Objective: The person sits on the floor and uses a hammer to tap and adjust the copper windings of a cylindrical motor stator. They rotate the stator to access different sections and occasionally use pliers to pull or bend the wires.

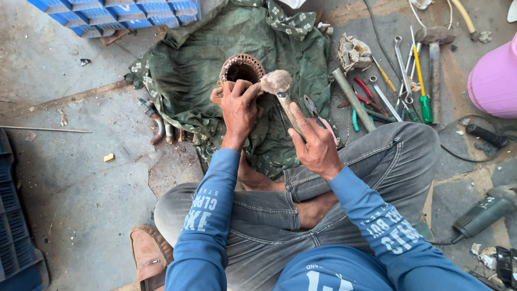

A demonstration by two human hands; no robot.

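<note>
I sit cross-legged on a concrete floor with a green cloth (188,70) spread before me. A round motor stator (242,67) with copper windings stands on the cloth. My left hand (238,108) rests on its near rim, fingers curled over the edge. My right hand (314,145) grips the wooden handle of a mallet (277,82), whose worn round head hovers just right of the stator, next to my left fingers. A pair of pliers (312,108) lies on the cloth beside the right hand.
Wrenches, screwdrivers (421,86), a metal pipe (353,97) and a hammer (434,54) lie at the right. A pink bucket (493,81) stands far right, a power drill (484,213) lower right. Blue crates (118,13) sit top left and at the left edge.
</note>
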